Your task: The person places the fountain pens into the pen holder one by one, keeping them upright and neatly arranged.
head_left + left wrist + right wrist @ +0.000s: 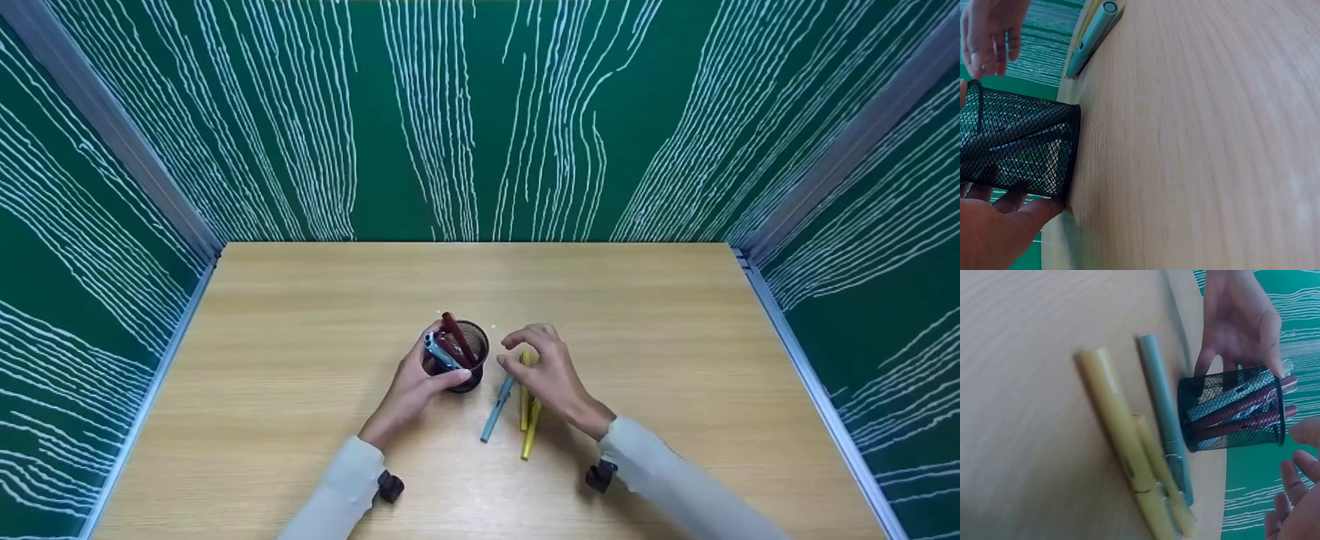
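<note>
Left hand (409, 386) grasps cup (1024, 140) near table (300, 375) middle; red pens (459, 339), blue pen (441, 352) inside | right hand (551, 371) grasps nothing, loosely bent | teal pen (496, 411), yellow pens (524, 409) beside cup | step: likely loading cup | next calls for pinching a loose pen

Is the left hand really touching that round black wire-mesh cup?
Touching. The right wrist view shows it: the left hand is curled against the round black wire-mesh cup, its thumb reaching over the rim.
</note>
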Tool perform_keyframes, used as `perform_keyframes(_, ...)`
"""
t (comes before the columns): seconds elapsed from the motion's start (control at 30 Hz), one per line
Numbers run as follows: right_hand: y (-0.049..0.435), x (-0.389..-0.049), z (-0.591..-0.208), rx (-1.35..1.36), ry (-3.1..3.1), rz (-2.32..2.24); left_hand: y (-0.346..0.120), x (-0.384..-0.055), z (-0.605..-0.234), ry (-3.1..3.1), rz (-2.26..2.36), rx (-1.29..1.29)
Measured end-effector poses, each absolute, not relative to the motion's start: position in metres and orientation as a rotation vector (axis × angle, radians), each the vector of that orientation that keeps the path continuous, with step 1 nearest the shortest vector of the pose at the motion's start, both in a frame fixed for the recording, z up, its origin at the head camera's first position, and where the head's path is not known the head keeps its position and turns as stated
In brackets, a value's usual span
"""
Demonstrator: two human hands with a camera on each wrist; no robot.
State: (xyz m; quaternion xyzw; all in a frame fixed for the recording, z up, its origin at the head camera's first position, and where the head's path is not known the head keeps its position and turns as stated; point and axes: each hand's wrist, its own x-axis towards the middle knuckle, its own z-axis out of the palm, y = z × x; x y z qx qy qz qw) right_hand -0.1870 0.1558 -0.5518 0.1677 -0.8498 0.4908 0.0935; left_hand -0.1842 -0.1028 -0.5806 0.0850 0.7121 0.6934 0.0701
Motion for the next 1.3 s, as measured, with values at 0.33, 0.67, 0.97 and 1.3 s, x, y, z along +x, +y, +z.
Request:
perform_keyframes(0.33,0.167,-0.174,-0.569,0.406,-2.572,1.495,-0.103,-0.184,-0.580,2.163,2.057,0.230)
perform_keyframes(0.67,0.179,-0.162,-0.583,0.310,-2.609,1.512,-0.103,-0.184,-0.581,2.128,2.094,0.264)
perform_keyframes(0.97,0.193,-0.152,-0.594,0.240,-2.635,1.522,-0.102,-0.184,-0.580,2.139,2.087,0.248)
perform_keyframes(1.3,0.204,-0.140,-0.607,0.173,-2.646,1.516,-0.102,-0.184,-0.580,2.155,2.070,0.236)
